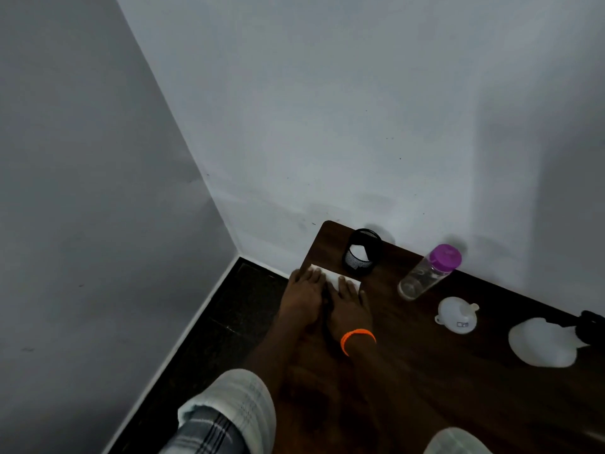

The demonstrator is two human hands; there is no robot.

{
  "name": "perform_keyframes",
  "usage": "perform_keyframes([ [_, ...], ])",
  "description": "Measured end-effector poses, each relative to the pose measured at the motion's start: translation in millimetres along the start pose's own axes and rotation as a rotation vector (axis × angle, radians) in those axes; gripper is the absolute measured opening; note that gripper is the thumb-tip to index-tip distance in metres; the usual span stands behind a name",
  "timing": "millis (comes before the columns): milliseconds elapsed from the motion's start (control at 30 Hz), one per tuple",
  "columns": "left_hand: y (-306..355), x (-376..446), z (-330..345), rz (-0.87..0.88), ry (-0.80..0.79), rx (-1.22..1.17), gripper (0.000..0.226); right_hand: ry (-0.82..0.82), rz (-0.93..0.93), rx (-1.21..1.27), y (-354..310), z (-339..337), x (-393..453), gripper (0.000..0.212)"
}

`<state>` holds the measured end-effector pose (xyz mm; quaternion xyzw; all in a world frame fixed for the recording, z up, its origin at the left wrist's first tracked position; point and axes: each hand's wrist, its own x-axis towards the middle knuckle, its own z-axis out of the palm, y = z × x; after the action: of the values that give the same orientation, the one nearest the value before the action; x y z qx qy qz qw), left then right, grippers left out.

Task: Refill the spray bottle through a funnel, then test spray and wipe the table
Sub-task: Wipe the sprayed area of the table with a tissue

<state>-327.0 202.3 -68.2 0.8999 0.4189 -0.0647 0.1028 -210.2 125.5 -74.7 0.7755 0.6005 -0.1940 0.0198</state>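
A white folded tissue (pixel 334 276) lies flat near the far left corner of the dark wooden table (pixel 425 388). My left hand (pixel 302 294) and my right hand (pixel 348 301), which has an orange band at the wrist, press side by side on it with fingers laid flat. To the right stands a clear water bottle (pixel 425 273) with a purple cap. In front of it lies a white funnel (pixel 456 314). The white spray bottle (pixel 545 342) lies on its side at the right edge, its black trigger head (pixel 589 324) partly cut off.
A black mesh pen holder (pixel 361 252) stands right behind the tissue, close to my fingertips. Grey walls meet in a corner behind the table. Dark floor (pixel 229 322) shows past the table's left edge.
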Motion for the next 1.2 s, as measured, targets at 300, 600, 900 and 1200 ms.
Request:
perform_keyframes([
  [300,-14,17,-10,-0.044,-0.045,0.011,0.059,0.033,-0.012,0.082,-5,16,24,0.071],
  [600,-14,-36,1,-0.099,-0.024,-0.047,0.059,0.059,-0.085,0.100,-21,37,-11,0.067],
  [900,-12,-114,22,-0.176,-0.067,-0.076,0.069,0.079,-0.141,0.084,-44,68,-68,0.063],
  [1200,-5,-216,49,-0.312,-0.179,-0.137,0.065,0.006,-0.286,0.026,-66,91,-148,0.061],
])
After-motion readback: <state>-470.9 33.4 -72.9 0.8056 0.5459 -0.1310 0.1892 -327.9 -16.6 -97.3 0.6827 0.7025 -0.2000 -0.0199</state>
